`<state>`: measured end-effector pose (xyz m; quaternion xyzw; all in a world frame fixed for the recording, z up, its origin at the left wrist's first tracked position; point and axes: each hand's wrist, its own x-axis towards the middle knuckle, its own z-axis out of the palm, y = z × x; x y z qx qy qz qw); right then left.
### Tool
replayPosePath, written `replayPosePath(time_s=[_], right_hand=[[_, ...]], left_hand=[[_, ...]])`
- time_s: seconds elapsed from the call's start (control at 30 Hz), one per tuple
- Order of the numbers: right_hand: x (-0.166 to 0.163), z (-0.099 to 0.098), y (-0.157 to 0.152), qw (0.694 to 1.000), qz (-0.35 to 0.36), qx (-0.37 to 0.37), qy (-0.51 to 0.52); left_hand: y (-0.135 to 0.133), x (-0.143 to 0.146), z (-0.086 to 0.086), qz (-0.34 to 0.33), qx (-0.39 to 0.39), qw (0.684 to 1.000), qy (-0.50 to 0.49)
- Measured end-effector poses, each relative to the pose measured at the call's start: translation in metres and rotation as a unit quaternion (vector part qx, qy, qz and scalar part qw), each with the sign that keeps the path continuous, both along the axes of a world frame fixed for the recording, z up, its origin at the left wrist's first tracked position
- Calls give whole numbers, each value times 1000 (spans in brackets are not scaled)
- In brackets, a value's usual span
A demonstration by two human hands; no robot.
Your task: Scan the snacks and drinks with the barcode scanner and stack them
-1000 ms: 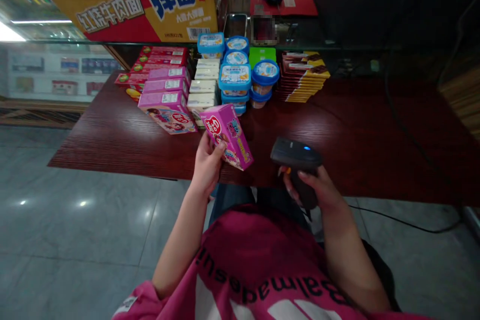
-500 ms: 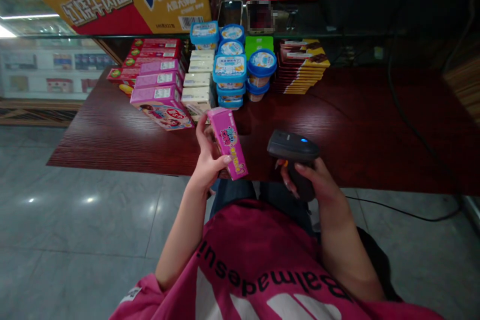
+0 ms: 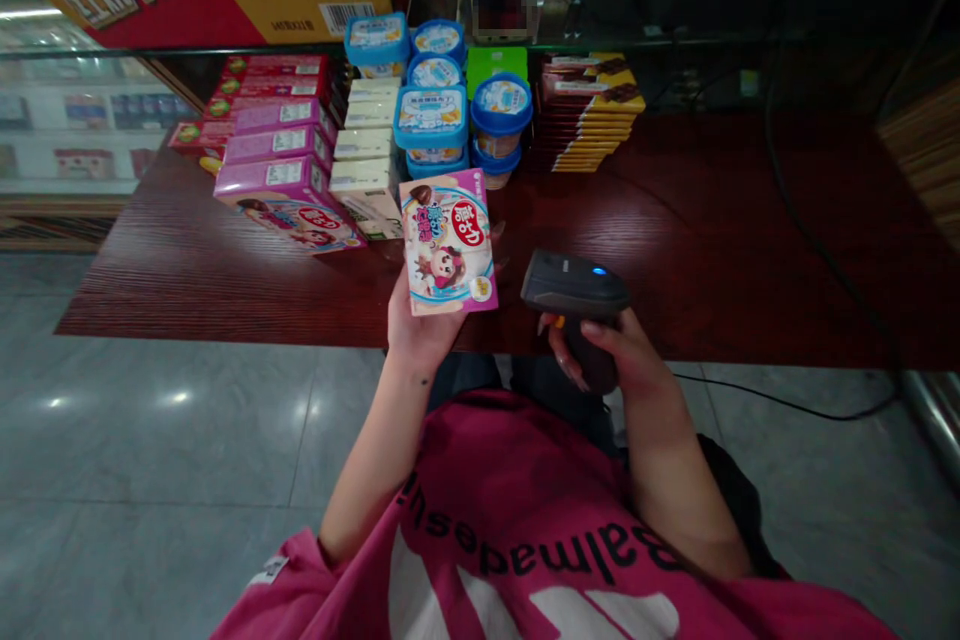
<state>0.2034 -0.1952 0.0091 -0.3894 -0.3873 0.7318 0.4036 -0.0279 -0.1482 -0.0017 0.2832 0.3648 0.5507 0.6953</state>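
Since the earlier frame, the pink box (image 3: 448,242) has turned, showing now its broad face. The left hand (image 3: 424,332) grips it from behind, over the near part of the table (image 3: 720,250). The right hand (image 3: 628,345) grips the scanner (image 3: 574,282), apart from the box; the table stretches wide to the right.

Pink-and-white cartoon-printed box (image 3: 448,245), charcoal scanner (image 3: 571,283) with yellow trigger (image 3: 559,321) and blue light (image 3: 599,271), dark-red wood-grained counter (image 3: 720,250).

“蘑古力” on box (image 3: 449,245), “Balmadesui” on shirt (image 3: 517,460)
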Motion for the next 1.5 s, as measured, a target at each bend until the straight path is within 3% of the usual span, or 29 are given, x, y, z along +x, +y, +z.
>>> replayPosePath(time_s=[0.2,0.5,0.7,0.83,0.93,1.13,1.3,1.5], right_hand=[[1,-1,-1,1000,5,14,21],[3,-4,-1,999,20,2,26],[4,-8,-4,999,30,18,14],[6,-13,-3,998,46,26,21],[7,-12,-2,998,46,18,47],[8,-4,-6,998,16,-20,64],[9,0,-8,997,19,-61,39],[9,-1,-10,997,-2,-71,20]], left_hand=[[-1,-3,4,24,-8,999,-46],[1,-7,-1,50,-21,999,9],[3,-3,8,27,-30,995,-86],[2,-2,8,73,-70,984,-148],[2,0,4,93,-85,983,-135],[-6,5,-4,150,6,988,-39],[-28,-48,-19,191,92,966,149],[-39,-140,-22,262,167,870,382]])
